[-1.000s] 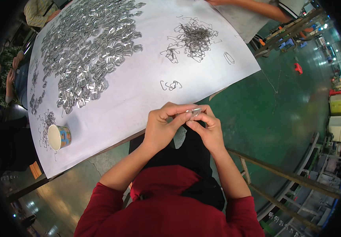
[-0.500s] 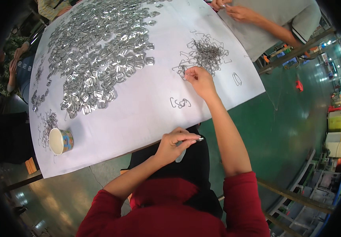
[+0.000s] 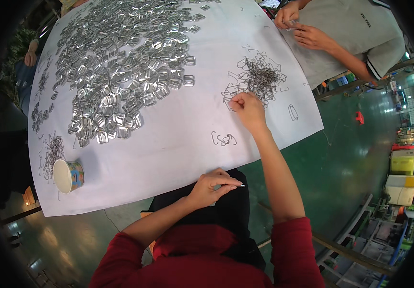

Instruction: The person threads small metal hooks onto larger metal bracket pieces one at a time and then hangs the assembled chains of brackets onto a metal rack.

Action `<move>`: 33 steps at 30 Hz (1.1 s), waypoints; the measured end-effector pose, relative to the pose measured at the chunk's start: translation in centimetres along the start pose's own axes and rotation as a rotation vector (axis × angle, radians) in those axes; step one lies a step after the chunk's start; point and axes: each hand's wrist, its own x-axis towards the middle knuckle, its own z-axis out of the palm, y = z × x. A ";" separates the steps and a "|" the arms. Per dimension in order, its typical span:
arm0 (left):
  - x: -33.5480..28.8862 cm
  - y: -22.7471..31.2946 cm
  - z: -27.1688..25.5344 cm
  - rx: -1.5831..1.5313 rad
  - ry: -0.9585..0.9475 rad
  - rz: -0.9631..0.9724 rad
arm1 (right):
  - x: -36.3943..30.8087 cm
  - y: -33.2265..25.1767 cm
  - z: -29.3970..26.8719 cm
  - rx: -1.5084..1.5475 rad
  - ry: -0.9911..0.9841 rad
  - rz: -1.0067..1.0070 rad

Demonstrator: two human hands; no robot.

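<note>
My left hand (image 3: 210, 188), just off the table's near edge above my lap, pinches a small shiny metal buckle (image 3: 241, 186) between thumb and fingers; only its end sticks out. Over the table, my right hand (image 3: 250, 111) is closed in a pinch at the near edge of a tangled pile of bent wire pieces (image 3: 263, 77). A wire piece shows at its fingertips, partly hidden by them. Between the two hands lies a small group of loose wire pieces (image 3: 224, 139). A broad spread of flat silver buckles (image 3: 120, 91) covers the table's left and far side.
On the white-covered table (image 3: 168, 153), a paper cup (image 3: 67, 176) stands at the left corner beside another wire pile (image 3: 53, 151). One wire loop (image 3: 293, 113) lies near the right edge. Across the table, a co-worker's hands (image 3: 307, 34) hold something small; another person's hand (image 3: 30, 57) shows at far left.
The whole view has shifted slightly, so the table contents appear lower. My right hand stays pinched at the wire pile's edge, and my left hand still holds the buckle.
</note>
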 end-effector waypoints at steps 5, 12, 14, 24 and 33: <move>0.1 0.0 0.1 -0.053 0.036 0.006 | 0.4 -1.2 -0.3 -0.061 -0.030 0.038; -0.1 -0.1 -0.1 -0.079 0.024 -0.026 | -3.7 -1.2 -2.5 0.196 -0.471 0.023; 0.0 -0.1 -0.1 -0.054 0.002 -0.003 | -2.4 -0.2 -2.5 0.172 -0.367 0.016; -0.1 1.5 0.0 -0.032 0.007 0.007 | 3.6 -2.2 0.3 -0.326 -0.209 -0.004; -0.6 2.3 0.6 -0.059 0.076 0.027 | -2.7 -0.8 -3.7 0.315 -0.238 0.135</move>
